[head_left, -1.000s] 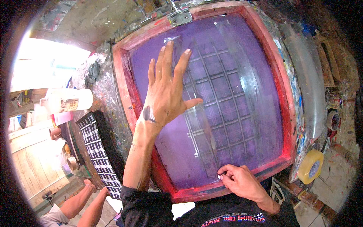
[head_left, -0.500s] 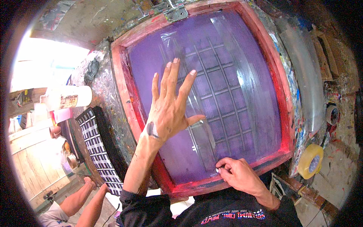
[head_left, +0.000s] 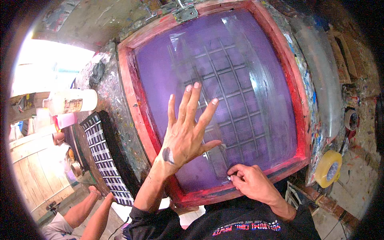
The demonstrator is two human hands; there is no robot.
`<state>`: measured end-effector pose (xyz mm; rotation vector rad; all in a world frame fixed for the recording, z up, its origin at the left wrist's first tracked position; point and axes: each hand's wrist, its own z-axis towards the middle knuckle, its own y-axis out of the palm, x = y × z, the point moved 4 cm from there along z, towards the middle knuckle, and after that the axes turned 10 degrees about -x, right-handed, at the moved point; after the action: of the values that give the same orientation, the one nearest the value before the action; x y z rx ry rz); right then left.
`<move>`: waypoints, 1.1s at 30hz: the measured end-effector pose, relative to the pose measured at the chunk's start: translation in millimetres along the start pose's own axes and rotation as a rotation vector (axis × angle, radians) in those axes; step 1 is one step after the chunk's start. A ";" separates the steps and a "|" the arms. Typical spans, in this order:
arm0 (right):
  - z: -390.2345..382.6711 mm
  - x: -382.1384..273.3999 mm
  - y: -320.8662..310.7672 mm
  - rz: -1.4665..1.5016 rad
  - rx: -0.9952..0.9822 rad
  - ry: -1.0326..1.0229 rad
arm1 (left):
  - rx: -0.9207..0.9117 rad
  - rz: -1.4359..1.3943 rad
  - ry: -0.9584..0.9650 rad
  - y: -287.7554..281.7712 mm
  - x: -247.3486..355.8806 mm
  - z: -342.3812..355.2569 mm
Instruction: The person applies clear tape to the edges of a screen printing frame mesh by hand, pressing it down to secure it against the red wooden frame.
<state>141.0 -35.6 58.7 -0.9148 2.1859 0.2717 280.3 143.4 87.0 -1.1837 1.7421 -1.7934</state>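
Observation:
A silk-screen frame [head_left: 300, 104] of red-painted wood lies before me, with purple mesh [head_left: 156, 80] stretched inside it. A dark grid pattern [head_left: 228, 92] runs down the mesh, and clear tape strips [head_left: 262, 80] lie on either side of it. My left hand [head_left: 186, 138] is spread over the left strip, fingers stretched and pointing away from me. Close to the frame's near edge, my right hand [head_left: 254, 184] is closed in a pinch. A small white bit shows at its fingertips, too small to name.
A metal hinge clamp [head_left: 185, 14] grips the frame's far edge. At the right lie a roll of yellowish clear tape [head_left: 329, 169] and a smaller roll [head_left: 351, 120]. On the left are a white tub [head_left: 80, 101], checked dark fabric [head_left: 106, 160] and another person's legs [head_left: 90, 212].
My left hand has slid toward me and slightly right along the tape strip, still spread. My right hand stays pinched in nearly the same place.

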 end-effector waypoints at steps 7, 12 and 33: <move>-0.6 -2.2 -1.5 0.024 -0.003 -0.002 | -0.057 -0.003 0.015 6.9 14.0 -11.0; -0.5 0.8 -1.0 -0.003 -0.002 -0.034 | 0.035 -0.085 -0.044 7.5 5.3 -8.5; -30.8 -26.0 8.7 0.071 0.056 -0.062 | -0.051 -0.027 -0.023 11.5 32.7 -29.3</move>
<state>130.2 -29.2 98.0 -0.7892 2.1605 0.2685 235.8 135.3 89.5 -1.2493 1.7767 -1.7536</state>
